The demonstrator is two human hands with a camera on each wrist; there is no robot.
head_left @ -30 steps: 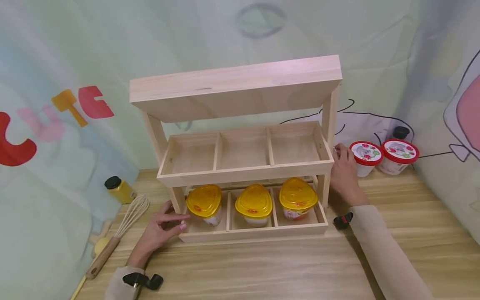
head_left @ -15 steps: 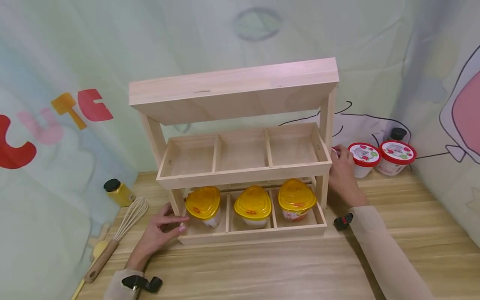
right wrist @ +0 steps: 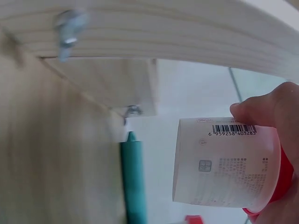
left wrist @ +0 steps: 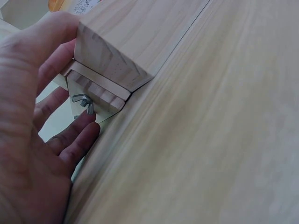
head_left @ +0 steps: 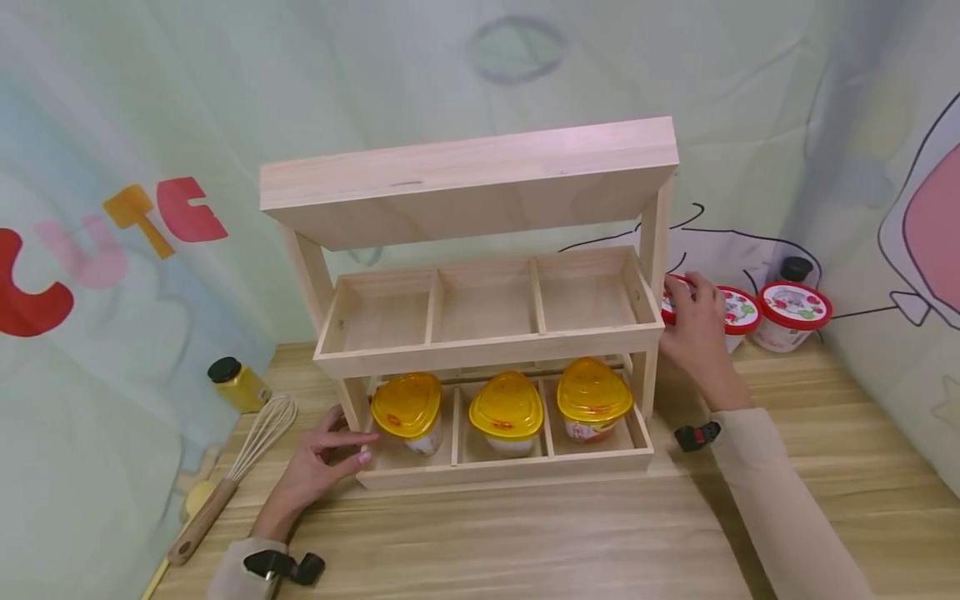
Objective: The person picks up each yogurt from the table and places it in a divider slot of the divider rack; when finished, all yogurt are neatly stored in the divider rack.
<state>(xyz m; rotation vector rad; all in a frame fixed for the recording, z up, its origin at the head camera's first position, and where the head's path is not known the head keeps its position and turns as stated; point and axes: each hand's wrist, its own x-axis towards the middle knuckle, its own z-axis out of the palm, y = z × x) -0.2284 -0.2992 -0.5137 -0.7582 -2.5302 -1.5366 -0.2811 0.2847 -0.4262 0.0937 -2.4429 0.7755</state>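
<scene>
Wooden rack [head_left: 480, 333] on counter [head_left: 525, 542]; three yellow-lidded cups [head_left: 508, 404] in lower compartments. Left hand [head_left: 318, 467], fingers relaxed, touching rack's lower left corner. Right hand [head_left: 697, 329] gripping red-lidded cup [right wrist: 224, 161] just beside rack's right post. Second red-lidded cup [head_left: 793, 312] nearby. Whisk [head_left: 240, 467], yellow bottle [head_left: 238, 383] at left.

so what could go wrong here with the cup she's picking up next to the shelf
The right hand holds the red-lidded white cup close beside the wooden shelf rack's right post; lifting carelessly could knock the cup against it. The second red-lidded cup stands just behind and might get bumped. The left hand only touches the rack's lower left corner, so a knock may shift it.
</scene>
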